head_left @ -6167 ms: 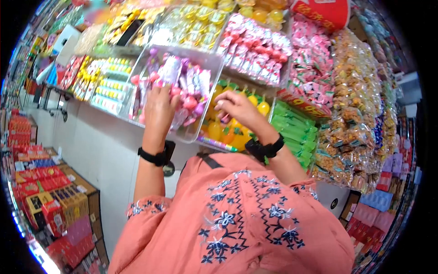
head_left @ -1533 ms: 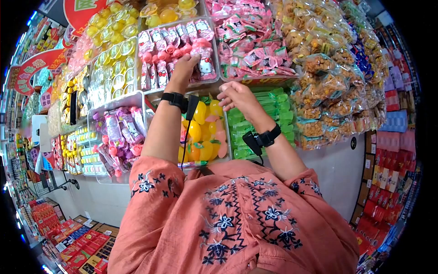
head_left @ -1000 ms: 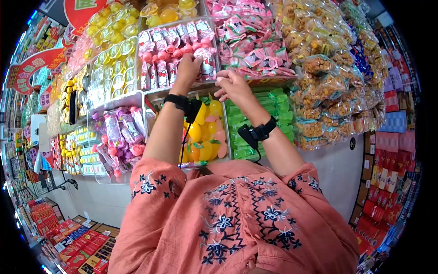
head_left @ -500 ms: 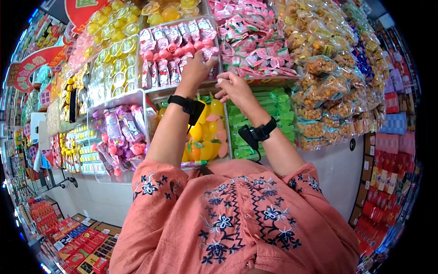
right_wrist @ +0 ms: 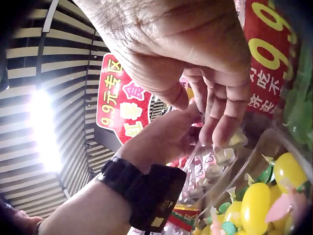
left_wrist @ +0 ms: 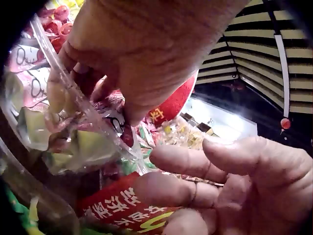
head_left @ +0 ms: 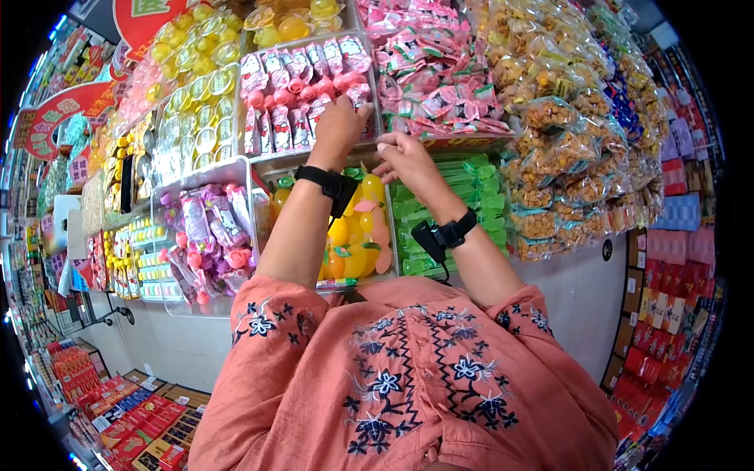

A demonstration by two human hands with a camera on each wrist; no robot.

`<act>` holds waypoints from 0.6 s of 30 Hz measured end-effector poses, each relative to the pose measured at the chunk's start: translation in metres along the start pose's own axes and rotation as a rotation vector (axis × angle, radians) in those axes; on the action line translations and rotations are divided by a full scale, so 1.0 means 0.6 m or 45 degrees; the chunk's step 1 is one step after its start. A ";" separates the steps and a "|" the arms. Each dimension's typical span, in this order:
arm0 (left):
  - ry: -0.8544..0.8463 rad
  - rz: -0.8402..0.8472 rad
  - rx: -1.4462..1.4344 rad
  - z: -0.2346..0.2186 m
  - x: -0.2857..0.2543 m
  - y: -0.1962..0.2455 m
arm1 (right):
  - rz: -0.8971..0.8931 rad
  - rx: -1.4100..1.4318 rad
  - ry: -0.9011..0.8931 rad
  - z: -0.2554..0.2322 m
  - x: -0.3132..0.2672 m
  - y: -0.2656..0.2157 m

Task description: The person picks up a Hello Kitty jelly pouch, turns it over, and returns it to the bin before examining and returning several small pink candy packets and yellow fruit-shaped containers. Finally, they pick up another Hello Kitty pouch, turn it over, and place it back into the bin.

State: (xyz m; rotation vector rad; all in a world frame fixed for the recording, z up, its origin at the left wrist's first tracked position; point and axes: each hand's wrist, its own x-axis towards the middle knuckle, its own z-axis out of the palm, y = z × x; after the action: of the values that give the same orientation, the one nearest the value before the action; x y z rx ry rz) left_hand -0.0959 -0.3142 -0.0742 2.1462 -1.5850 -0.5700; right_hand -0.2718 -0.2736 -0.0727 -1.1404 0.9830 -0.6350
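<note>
My left hand [head_left: 338, 132] reaches into the clear bin [head_left: 242, 118] of pink cat-print packets [head_left: 280, 129], at its front right corner. In the left wrist view its fingers and thumb curl down around a pink packet [left_wrist: 115, 108] just behind the bin's clear wall [left_wrist: 78, 95]; part of the packet is hidden by the hand. My right hand [head_left: 412, 166] hovers just right of that corner, above the green packs [head_left: 448, 208]. In the right wrist view the right hand [right_wrist: 195, 54] is loosely bent and holds nothing.
Below the left forearm lie yellow fruit-shaped packs [head_left: 355, 228]. A bin of purple packets [head_left: 208, 220] stands at front left. Pink wrapped packs [head_left: 440, 86] and clear snack bags [head_left: 550, 157] fill the right side. A red price sign [right_wrist: 269, 49] fronts the display.
My left hand was left of a large upright pink packet; it has moved right over that packet and lowered into the row. Earlier both hands were over the purple and yellow bins.
</note>
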 end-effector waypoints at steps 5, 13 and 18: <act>0.075 0.016 -0.034 0.009 -0.017 0.000 | -0.004 0.014 -0.011 -0.002 -0.001 0.005; 0.120 0.175 -0.058 0.025 -0.022 -0.015 | 0.023 -0.007 -0.004 -0.002 -0.011 0.005; 0.090 0.174 -0.028 0.024 -0.027 -0.006 | 0.033 -0.043 -0.093 0.007 -0.013 0.008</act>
State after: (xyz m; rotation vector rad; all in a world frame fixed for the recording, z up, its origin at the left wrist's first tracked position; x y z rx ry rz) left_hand -0.1053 -0.2988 -0.0871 2.0007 -1.6627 -0.4605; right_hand -0.2719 -0.2637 -0.0742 -1.1712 0.9476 -0.5543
